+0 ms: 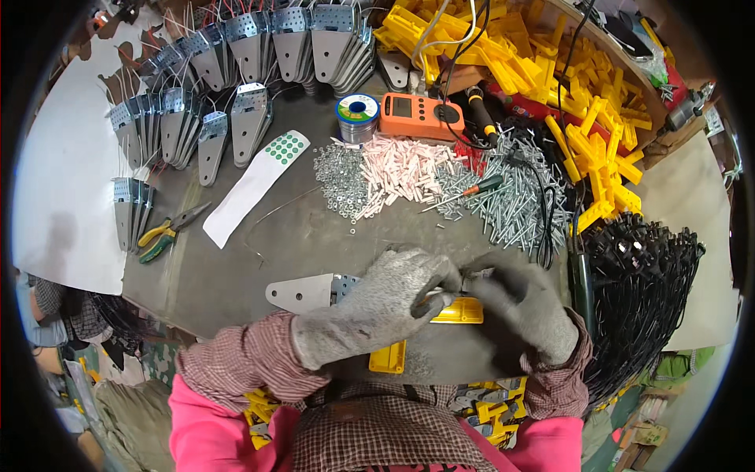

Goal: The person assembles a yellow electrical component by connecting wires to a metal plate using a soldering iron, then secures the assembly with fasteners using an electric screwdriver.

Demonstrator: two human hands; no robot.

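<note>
My left hand (397,291), in a grey glove, is closed over a yellow plastic casing (464,312), thumb and fingertips together. Whatever they pinch is too small or hidden to name. Just right of it, my right hand (525,303), also gloved, has its fingers curled in toward the left fingertips; it is blurred, and its grip cannot be made out. A tapered grey metal plate (299,293) with a perforated end lies partly under my left wrist. A second yellow plastic piece (388,359) lies on the table below my left forearm.
Beyond my hands are heaps of nuts (340,177), pink sleeves (403,171) and screws (515,193), a solder spool (357,118) and an orange multimeter (421,118). Pliers (169,230) lie left, near stacked metal plates (252,122). Yellow casings (602,149) and black cables (637,307) crowd the right.
</note>
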